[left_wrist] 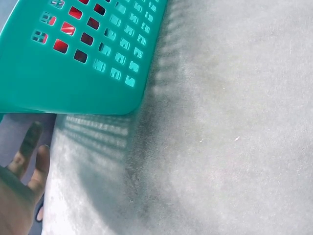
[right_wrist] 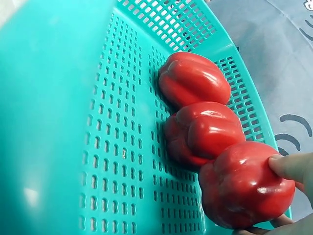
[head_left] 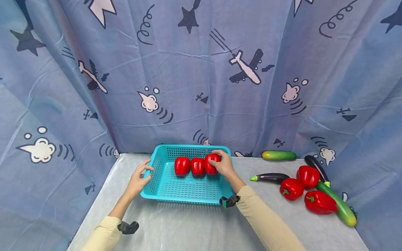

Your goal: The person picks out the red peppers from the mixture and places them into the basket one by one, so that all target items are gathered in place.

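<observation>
Three red bell peppers stand in a row along the back of a turquoise basket [head_left: 188,200]: the left one [head_left: 182,166], the middle one [head_left: 198,167] and the right one [head_left: 211,164]. My right hand [head_left: 224,166] grips the rightmost pepper [right_wrist: 244,186], thumb on one side and fingertips under the other; in the right wrist view it touches the middle pepper [right_wrist: 208,132]. At the basket's left end is my left hand [head_left: 137,179], fingers spread and loosely bent. The left wrist view shows that hand [left_wrist: 19,196] beside the basket wall [left_wrist: 63,93], holding nothing.
On the table [head_left: 176,230] to the right lie several red peppers [head_left: 319,202], a dark eggplant [head_left: 272,177] and another [head_left: 315,167], a cucumber [head_left: 278,155] at the back and one [head_left: 340,205] at the right edge. A patterned curtain [head_left: 188,69] hangs behind and at both sides.
</observation>
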Available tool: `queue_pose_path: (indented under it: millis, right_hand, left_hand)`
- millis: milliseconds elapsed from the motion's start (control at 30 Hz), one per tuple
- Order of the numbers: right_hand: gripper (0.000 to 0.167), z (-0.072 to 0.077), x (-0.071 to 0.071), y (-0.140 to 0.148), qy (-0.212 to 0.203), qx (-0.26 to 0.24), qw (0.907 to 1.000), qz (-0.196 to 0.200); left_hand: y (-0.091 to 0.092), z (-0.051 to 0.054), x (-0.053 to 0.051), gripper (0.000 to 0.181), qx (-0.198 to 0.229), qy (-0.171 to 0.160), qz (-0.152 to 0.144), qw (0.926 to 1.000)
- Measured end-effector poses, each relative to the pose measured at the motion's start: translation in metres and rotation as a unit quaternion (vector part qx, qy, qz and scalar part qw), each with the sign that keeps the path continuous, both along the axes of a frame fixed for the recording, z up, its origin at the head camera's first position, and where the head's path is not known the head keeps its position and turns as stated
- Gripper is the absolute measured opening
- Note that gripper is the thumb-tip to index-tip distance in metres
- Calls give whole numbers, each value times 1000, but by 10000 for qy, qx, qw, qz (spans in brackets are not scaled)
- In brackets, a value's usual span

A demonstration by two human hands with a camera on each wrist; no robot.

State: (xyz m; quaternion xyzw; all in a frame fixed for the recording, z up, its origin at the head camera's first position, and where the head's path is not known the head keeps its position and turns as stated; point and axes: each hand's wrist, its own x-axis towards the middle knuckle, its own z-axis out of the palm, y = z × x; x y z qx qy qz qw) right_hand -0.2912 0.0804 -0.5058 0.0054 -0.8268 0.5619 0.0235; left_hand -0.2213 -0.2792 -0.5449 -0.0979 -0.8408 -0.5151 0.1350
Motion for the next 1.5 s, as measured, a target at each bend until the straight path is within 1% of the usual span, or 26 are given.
queue_pose_path:
  millis: [100,267,333,500,533,633,667,733,800,900,1000,1133,1267,1367,1500]
  right_hand:
    - [40,0,0,1,0,61,10000,-13]
    - [43,0,1,2,-38,45,10000,42]
    - [46,1,2,2,-100,5,9999,83]
    - [49,2,2,4,-104,-83,9997,214]
    - [50,2,2,5,-74,-122,9996,249]
    - [53,3,3,6,1,-224,9992,339]
    - [54,4,3,7,12,-255,9990,356]
    - [54,6,4,8,32,-324,9987,380]
    - [55,8,5,9,64,-365,9985,409]
    - [55,11,7,13,97,-467,9977,472]
    - [56,14,10,18,119,-640,9962,587]
    - [52,17,12,29,234,-816,9940,687]
    - [45,20,16,42,401,-735,9934,778]
    - [39,23,20,51,391,-831,9918,884]
    - [32,27,25,64,324,-1139,9879,998]
  left_hand:
    - [0,0,0,17,93,29,-39,9999]
    - [0,0,0,17,24,-101,-50,9999]
    - [5,11,7,17,-20,-98,-64,9999]
    - [17,35,20,14,-215,141,-38,9997]
    - [17,34,20,13,-259,183,-34,9995]
    - [18,37,21,14,-157,83,-35,9998]
    - [18,37,21,15,-94,41,-44,9999]
    - [16,33,18,17,1,3,-54,10000]
    - [13,24,14,18,44,-18,-35,10000]
    - [6,11,6,19,-34,8,-6,10000]
    - [2,4,2,18,-82,-3,-8,10000]
    - [-1,0,0,16,-26,10,-81,10000]
    - [-2,-1,0,17,6,16,-108,9999]
    - [-1,0,1,18,8,23,-107,9999]
    - [-1,0,1,18,33,41,-136,9999]
